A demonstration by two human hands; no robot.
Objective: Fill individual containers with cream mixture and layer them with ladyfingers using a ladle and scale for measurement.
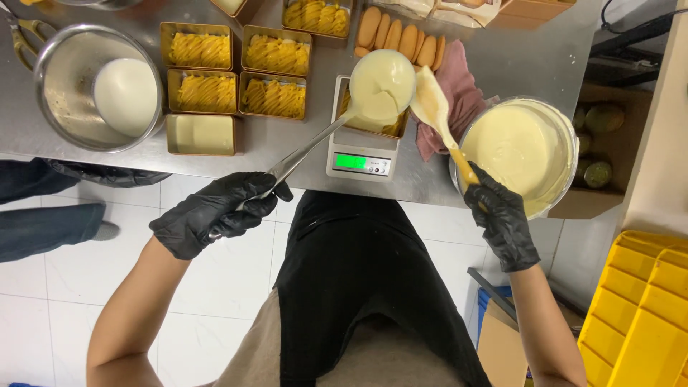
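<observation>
The left hand (215, 213), fingers clamped on a ladle (380, 84) of pale, thick cream, held it above the gold tin (373, 123) on the scale (360, 154) at the counter's (287, 154) near edge. The right hand (504, 222) gripped a spatula (433, 107). Tipping too fast could overfill the tin.

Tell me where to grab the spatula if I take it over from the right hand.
Grip the spatula by its yellow handle, just above the right hand, coming from the near right over the cream bowl. The blade is coated in cream and sits beside the full ladle over the tin on the scale, so only the bare handle looks clean and free.
</observation>
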